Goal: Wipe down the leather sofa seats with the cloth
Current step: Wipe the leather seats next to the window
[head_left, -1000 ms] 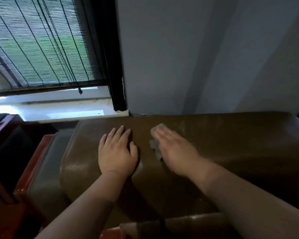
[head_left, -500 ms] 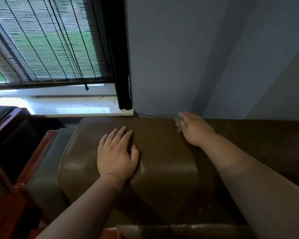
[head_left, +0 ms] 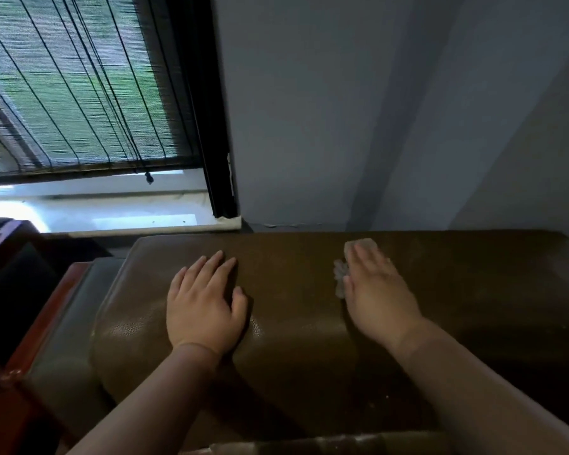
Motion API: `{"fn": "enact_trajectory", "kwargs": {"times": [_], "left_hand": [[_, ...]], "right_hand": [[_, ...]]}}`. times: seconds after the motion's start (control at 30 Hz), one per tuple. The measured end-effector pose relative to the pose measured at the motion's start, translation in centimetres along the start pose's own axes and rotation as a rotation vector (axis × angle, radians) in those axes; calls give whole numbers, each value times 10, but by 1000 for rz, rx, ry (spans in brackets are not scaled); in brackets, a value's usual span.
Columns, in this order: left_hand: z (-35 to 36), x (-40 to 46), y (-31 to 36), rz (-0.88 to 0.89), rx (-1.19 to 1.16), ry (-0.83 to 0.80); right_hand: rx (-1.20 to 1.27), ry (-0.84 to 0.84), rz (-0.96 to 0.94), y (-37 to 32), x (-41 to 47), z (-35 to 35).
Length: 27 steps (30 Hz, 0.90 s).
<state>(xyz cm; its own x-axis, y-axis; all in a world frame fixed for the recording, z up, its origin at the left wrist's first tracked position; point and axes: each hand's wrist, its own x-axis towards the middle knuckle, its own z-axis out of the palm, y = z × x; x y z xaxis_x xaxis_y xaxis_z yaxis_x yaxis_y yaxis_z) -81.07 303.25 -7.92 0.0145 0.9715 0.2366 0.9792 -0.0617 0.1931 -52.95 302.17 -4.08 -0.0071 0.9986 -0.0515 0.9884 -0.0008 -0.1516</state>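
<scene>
Cloth [head_left: 339,280] lies flat under right hand [head_left: 376,295], fingers straight, pressing it onto sofa [head_left: 293,323] top for wiping contact. Left hand [head_left: 204,310], flat and empty, left of cloth, probably braces the body.

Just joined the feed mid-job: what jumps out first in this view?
Two bare hands lie flat on top of a brown leather sofa back: the left hand rests on bare leather, while the right hand presses a pale cloth that shows past its fingertips and thumb side. Upper left, a bright window with a woven blind stands out against the grey wall.
</scene>
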Motion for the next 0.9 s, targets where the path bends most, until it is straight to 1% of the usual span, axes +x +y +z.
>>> {"fn": "enact_trajectory", "kwargs": {"times": [0.1,0.13,0.17,0.2,0.23,0.3,0.33,0.37,0.4,0.43,0.5,0.53,0.57,0.6,0.63,0.67,0.73,0.77,0.8,0.83,0.87,0.9], "left_hand": [[0,0,2,-3,-7,11],[0,0,3,-9,-12,18],[-1,-1,3,-11,-10,21],[-1,0,3,-9,-5,21],[0,0,3,-6,-1,18],[0,-1,2,-5,5,22],[0,-1,3,-5,9,26],[-1,-2,3,-5,14,27],[-2,-2,4,-7,20,18],[-3,-2,6,-6,28,2],[-7,-3,11,-7,51,-50],[-9,-3,13,-13,65,-76],[-11,-4,14,-23,77,-101],[-14,-4,15,-33,82,-125],[-17,-3,17,-41,77,-138],[-19,-1,20,-41,66,-136],[-21,8,36,-17,-32,-122],[-20,12,48,4,-85,-132],[-14,14,60,39,-99,-151],[-5,15,70,72,-71,-158],[3,16,77,92,-36,-145],[10,16,80,96,-13,-117]], "right_hand": [[-5,-12,-303,-36,-41,28],[-20,-14,-371,-37,-50,30],[-24,-14,-391,-29,-50,26],[-33,4,-361,-14,-46,22],[-39,13,-286,4,-41,17],[-37,35,-84,41,-30,6],[-29,50,-4,50,-27,3],[-25,64,37,49,-27,3],[-35,69,39,36,-30,6],[-51,63,-14,18,-36,13],[-62,43,-228,-17,-53,32],[-61,12,-336,-25,-61,36],[-47,-14,-404,-23,-64,32],[-29,-12,-419,-11,-62,25],[-28,4,-375,8,-57,17],[-25,16,-279,30,-50,9],[-3,15,-31,70,-37,-9],[11,8,62,79,-33,-13],[16,13,104,75,-30,-14],[14,7,88,61,-31,-11],[11,2,1,42,-34,-3],[3,11,-133,24,-39,8]]}}
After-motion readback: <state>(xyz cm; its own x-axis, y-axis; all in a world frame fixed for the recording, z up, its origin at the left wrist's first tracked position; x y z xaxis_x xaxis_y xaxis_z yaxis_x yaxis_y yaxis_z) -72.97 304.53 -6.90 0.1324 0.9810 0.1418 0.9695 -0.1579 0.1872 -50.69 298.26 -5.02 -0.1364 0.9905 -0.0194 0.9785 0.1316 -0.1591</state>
